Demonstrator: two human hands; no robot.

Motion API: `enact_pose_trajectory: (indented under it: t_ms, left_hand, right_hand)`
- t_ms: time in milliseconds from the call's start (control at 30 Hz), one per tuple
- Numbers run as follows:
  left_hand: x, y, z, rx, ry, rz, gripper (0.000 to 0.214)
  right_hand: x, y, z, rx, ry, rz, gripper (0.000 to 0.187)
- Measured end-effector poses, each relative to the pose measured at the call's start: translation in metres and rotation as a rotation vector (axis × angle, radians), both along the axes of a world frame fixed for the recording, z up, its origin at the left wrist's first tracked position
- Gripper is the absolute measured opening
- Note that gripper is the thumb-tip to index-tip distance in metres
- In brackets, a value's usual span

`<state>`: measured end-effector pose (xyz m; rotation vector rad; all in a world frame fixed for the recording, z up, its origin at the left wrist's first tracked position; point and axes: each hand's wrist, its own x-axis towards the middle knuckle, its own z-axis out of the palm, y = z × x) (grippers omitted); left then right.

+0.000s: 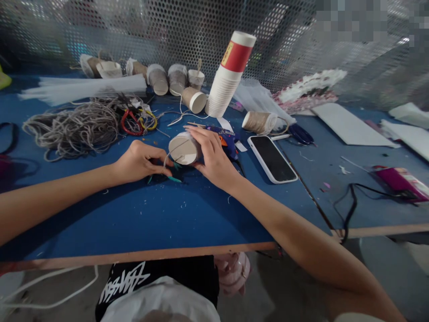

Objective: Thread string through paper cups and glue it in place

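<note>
A paper cup (187, 154) lies on its side, its round pale end turned toward me and a thin grey cord (170, 153) running across that end. My right hand (214, 156) is closed around the cup's right side, fingers over the top and thumb below. At the left of the cup, my left hand (142, 162) pinches the cord between thumb and fingers. Small teal pieces (174, 179) of something show on the table under the left fingertips; what they belong to is unclear. Behind my right hand lies a blue and orange glue gun (229, 144), partly covered.
Behind are a grey cord heap (77, 127), red and yellow-handled scissors (132, 124), several wrapped cups (157, 80) and a tall leaning cup stack (224, 80). A phone (273, 158) and a cord-wrapped cup (256, 122) are at right. A perforated metal screen (187, 31) stands behind the blue table (147, 223).
</note>
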<state>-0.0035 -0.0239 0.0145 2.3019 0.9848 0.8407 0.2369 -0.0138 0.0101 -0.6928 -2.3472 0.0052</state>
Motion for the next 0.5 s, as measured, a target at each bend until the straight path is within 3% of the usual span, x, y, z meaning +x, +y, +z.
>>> enact_pose_trajectory:
  t_ms: [300, 500]
  left_hand:
    - [0.0019, -0.0015, 0.0005, 0.058, -0.025, -0.068, 0.058]
    - [-0.0015, 0.0021, -0.0020, 0.025, -0.009, -0.095, 0.039]
  right_hand:
    - [0.0003, 0.0015, 0.0006, -0.061, -0.027, 0.085, 0.084]
    - [0.0015, 0.0008, 0.0031, -0.101, 0.044, 0.138, 0.081]
